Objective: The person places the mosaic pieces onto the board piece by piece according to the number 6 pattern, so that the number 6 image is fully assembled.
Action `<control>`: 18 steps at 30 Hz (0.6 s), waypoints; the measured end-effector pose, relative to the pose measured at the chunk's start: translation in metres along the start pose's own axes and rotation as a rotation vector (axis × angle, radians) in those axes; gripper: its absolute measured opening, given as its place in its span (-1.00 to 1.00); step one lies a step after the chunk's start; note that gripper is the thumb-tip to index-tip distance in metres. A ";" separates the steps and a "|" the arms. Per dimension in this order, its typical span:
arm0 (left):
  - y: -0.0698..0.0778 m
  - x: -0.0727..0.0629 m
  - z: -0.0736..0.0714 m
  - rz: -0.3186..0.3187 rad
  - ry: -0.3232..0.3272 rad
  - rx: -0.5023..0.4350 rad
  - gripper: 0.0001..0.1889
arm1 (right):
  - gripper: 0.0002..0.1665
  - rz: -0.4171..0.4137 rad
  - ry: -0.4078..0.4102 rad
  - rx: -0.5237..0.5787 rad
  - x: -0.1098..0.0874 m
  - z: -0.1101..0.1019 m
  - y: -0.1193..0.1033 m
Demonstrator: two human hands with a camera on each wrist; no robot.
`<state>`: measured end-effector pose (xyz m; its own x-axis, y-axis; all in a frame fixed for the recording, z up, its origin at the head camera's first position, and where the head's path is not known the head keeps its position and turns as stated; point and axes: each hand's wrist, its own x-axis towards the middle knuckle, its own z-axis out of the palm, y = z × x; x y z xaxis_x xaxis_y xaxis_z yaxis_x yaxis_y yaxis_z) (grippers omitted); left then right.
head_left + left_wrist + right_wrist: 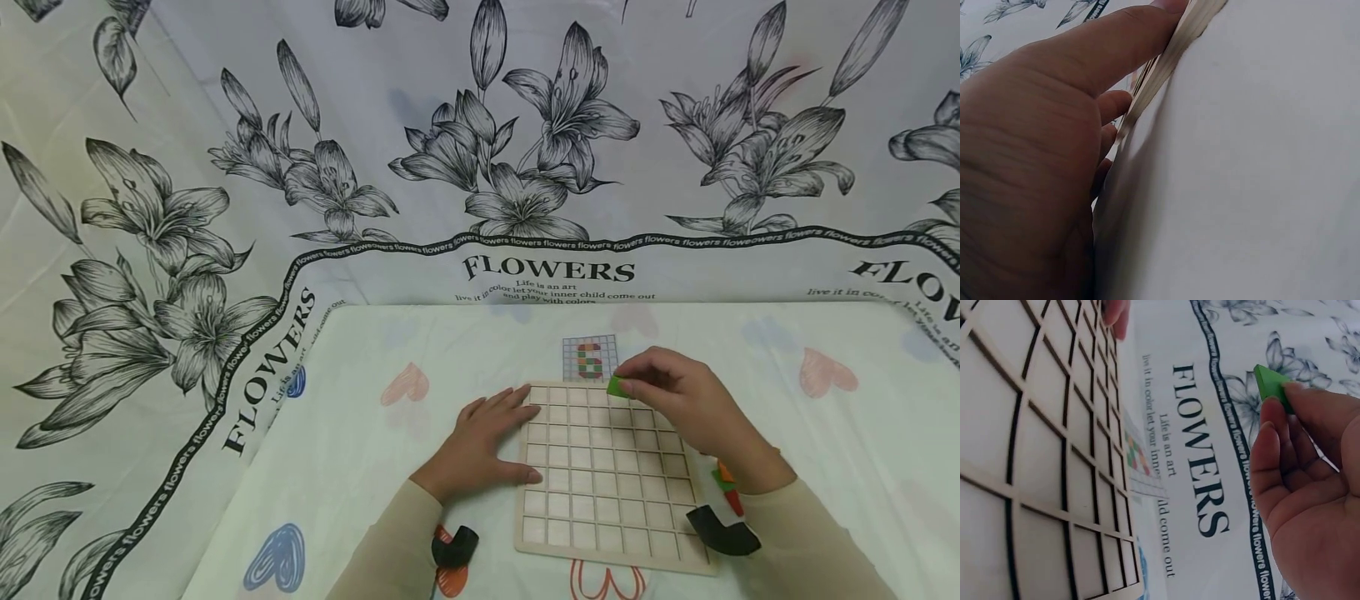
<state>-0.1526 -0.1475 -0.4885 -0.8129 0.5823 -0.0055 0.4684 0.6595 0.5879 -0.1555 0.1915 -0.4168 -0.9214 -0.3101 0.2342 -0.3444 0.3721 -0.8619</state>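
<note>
A wooden grid board (pixel 592 483) with square cells lies on the table. My right hand (pixel 686 400) pinches a green square tile (pixel 618 387) between thumb and fingers, above the board's far edge; the right wrist view shows the tile (pixel 1272 387) at the fingertips. Along the board's left edge rests my left hand (pixel 483 442), fingers spread, thumb on the near part of the rim. The left wrist view shows that thumb (pixel 1129 44) against the board's side. Behind the board lies a pattern card (pixel 588 358) with a figure in red, green and orange squares.
Partly under my right forearm, several orange, green and red tiles (pixel 727 483) lie right of the board. A white cloth with printed hearts (pixel 825 371) covers the table. Behind it hangs a flower-printed curtain (pixel 525 167). Black bands (pixel 723 533) sit at both wrists.
</note>
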 end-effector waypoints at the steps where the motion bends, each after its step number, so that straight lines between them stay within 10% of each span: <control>1: 0.000 0.000 0.000 -0.001 0.000 0.000 0.00 | -0.89 0.016 -0.004 0.006 0.000 0.001 0.002; 18: -0.001 0.001 0.000 -0.002 0.001 0.011 0.01 | -0.88 0.155 -0.040 -0.033 0.003 0.015 0.026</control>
<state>-0.1535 -0.1476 -0.4895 -0.8140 0.5808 -0.0061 0.4705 0.6656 0.5794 -0.1645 0.1866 -0.4449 -0.9563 -0.2809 0.0806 -0.2045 0.4465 -0.8711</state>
